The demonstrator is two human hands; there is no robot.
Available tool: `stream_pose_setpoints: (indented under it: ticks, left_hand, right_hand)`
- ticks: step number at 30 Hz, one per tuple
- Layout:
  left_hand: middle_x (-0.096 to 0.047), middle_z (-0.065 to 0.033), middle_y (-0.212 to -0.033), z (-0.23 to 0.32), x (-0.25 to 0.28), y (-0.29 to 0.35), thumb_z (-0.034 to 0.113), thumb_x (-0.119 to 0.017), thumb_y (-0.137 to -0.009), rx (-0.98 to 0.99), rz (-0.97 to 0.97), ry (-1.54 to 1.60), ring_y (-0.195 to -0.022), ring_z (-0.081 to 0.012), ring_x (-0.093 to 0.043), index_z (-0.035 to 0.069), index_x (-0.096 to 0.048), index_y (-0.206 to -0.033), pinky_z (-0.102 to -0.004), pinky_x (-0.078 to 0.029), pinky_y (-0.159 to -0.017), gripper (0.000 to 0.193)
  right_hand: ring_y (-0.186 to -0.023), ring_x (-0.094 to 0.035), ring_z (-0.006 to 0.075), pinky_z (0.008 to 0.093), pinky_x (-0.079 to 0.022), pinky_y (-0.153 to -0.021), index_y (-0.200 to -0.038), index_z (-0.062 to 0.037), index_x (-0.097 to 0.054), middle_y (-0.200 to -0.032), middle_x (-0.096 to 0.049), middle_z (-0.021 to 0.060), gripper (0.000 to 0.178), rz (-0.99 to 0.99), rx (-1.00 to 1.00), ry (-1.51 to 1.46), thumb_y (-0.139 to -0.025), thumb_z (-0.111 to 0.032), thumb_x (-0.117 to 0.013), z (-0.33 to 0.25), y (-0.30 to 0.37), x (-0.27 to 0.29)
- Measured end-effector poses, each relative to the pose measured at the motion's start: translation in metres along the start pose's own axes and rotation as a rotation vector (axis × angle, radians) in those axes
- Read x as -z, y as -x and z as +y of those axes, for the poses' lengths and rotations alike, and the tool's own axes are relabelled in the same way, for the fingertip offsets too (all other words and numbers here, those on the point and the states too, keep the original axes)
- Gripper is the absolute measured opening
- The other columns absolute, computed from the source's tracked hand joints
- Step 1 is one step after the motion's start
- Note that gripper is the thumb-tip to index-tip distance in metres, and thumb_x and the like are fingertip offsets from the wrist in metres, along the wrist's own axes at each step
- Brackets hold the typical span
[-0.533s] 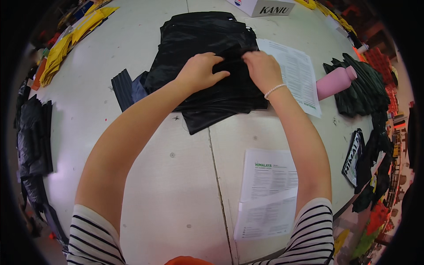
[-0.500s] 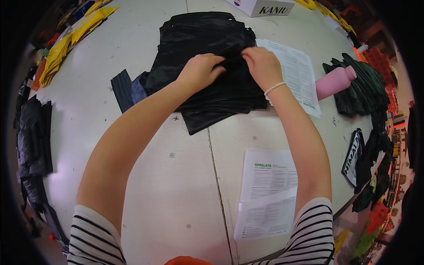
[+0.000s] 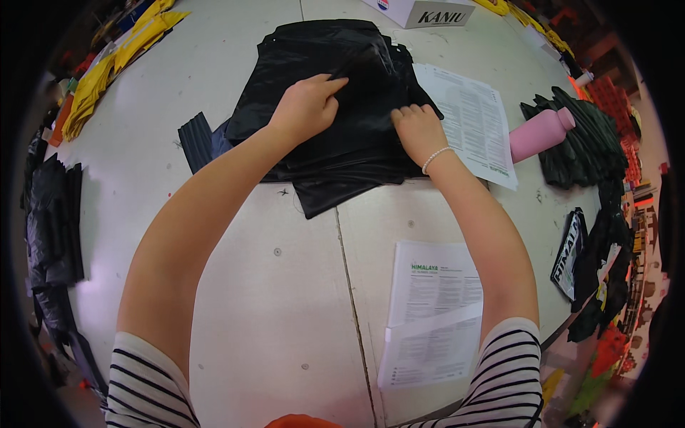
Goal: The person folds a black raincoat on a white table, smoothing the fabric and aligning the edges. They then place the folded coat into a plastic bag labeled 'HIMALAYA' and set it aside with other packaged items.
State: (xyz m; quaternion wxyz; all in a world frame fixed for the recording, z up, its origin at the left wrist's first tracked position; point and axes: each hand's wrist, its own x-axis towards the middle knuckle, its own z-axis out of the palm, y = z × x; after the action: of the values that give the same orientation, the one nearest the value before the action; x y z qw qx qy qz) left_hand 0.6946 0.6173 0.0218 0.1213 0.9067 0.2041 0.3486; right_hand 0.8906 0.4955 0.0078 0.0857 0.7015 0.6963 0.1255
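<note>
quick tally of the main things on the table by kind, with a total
black garment under both hands: 1
printed paper sheets: 3
pink bottle: 1
white box: 1
total: 6

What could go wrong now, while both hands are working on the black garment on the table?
The black garment covers the edge of a printed sheet; when the left hand and right hand pull the cloth, the sheet may be dragged or creased. The pink bottle lies on its side close to that sheet, so a nudge might roll it. The slippery-looking fabric could also slide out of its fold.
</note>
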Motion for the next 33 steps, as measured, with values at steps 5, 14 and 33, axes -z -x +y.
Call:
stream_pose_setpoints:
  ticks: [5, 14, 33]
  left_hand:
    - [-0.059, -0.017, -0.091, 0.006, -0.008, 0.004, 0.0, -0.052, -0.079, -0.021, -0.016, 0.008, -0.079, -0.0333, -0.06, 0.004, -0.062, -0.115, -0.037, -0.049, -0.072, 0.037]
    - [-0.061, -0.0175, -0.105, 0.011, -0.001, 0.014, 0.012, -0.059, -0.083, 0.013, -0.103, 0.058, -0.087, -0.034, -0.061, 0.004, -0.059, -0.119, -0.0366, -0.049, -0.077, 0.036]
    - [-0.061, -0.0185, -0.091, 0.018, -0.008, 0.006, -0.006, -0.05, -0.083, 0.061, 0.062, 0.143, -0.085, -0.0342, -0.061, 0.017, -0.051, -0.131, -0.037, -0.048, -0.077, 0.053]
  right_hand:
    - [-0.11, -0.055, 0.0231, 0.035, -0.04, -0.099, -0.099, -0.0055, -0.062, -0.104, -0.064, 0.007, 0.02, 0.443, 0.06, 0.114, -0.079, -0.005, -0.058, 0.016, 0.008, -0.032]
    - [-0.095, -0.062, 0.022, 0.0379, -0.045, -0.078, -0.089, -0.0083, -0.063, -0.09, -0.067, 0.0088, 0.012, -0.056, -0.01, -0.173, -0.082, -0.006, -0.054, 0.009, -0.006, 0.031]
    - [-0.094, -0.06, 0.0311, 0.0378, -0.048, -0.081, -0.105, -0.0063, -0.062, -0.098, -0.065, 0.0117, 0.022, 0.732, -0.145, -0.723, -0.088, -0.02, -0.058, 0.039, -0.017, 0.036]
